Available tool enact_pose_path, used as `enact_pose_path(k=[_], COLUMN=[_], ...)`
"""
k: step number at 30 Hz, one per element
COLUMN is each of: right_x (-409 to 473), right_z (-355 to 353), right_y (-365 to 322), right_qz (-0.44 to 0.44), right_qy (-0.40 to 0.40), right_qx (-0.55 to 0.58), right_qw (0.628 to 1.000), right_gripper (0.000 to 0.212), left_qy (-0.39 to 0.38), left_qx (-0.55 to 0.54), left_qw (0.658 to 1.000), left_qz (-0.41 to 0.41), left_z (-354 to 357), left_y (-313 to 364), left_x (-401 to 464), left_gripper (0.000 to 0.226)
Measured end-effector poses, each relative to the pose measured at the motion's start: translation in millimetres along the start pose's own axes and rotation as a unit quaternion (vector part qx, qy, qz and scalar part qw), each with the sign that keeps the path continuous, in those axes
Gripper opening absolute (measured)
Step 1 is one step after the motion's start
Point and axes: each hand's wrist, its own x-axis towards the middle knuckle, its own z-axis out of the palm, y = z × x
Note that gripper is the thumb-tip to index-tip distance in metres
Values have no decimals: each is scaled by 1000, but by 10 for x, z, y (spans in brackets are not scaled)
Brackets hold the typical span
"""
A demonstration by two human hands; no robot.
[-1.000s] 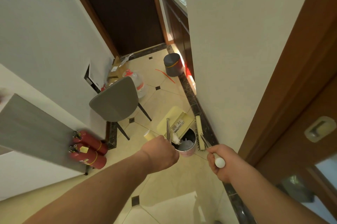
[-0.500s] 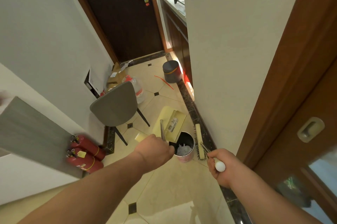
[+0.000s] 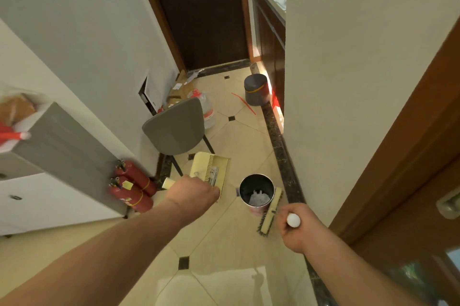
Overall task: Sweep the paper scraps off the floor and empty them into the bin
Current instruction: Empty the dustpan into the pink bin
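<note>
From the head view, the small round bin stands on the floor holding white paper scraps. The left hand grips the yellow dustpan just left of it; the right hand clasps the broom, whose head touches the bin's right side.

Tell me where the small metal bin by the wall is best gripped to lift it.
Grip the bin around its upper wall just under the open rim, coming from the left: it stands upright, the broom head lies against its right side, and the paper scraps sit low inside.
</note>
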Motion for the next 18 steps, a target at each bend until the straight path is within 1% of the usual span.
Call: enact_pose_path(k=[3, 5, 7, 10, 12, 14, 16, 17, 18], right_x=[111, 232, 375, 588, 719, 903, 1047, 1103, 1147], right_z=[110, 184, 269, 483, 610, 680, 714, 726, 737], right_y=[-10, -23, -51, -123, -184, -281, -405, -456, -502], right_qz=[4, 10, 14, 5, -1, 9, 32, 43, 41], right_qy=[13, 14, 17, 3, -6, -7, 12, 25, 50], right_qx=[-36, -30, -25, -44, -58, -48, -37, -53, -92], right_qw=[999, 999, 999, 999, 998, 999, 999, 997, 994], right_gripper=[23, 19, 21, 18, 22, 28, 22, 18, 13], left_qy=[-24, -32, -41, -57, -62, -61, -59, -60, -59], left_qx=[-25, -34, -53, -95, -127, -158, -189, -201, -213], left_qw=[999, 998, 996, 992, 987, 983, 978, 976, 973], left_qz=[-28, -49, -56, -67, -71, -72, -67, -63, -59], left_z=[195, 345, 506, 781, 934, 1090, 1233, 1304, 1378], left_y=[6, 4, -1, -50, -86, -116, -153, -177, -196], left_x=[-9, -41, -70, -12, 93, 241, 408, 500, 593], left_gripper=[37, 39, 41, 39, 37, 33, 30, 28, 26])
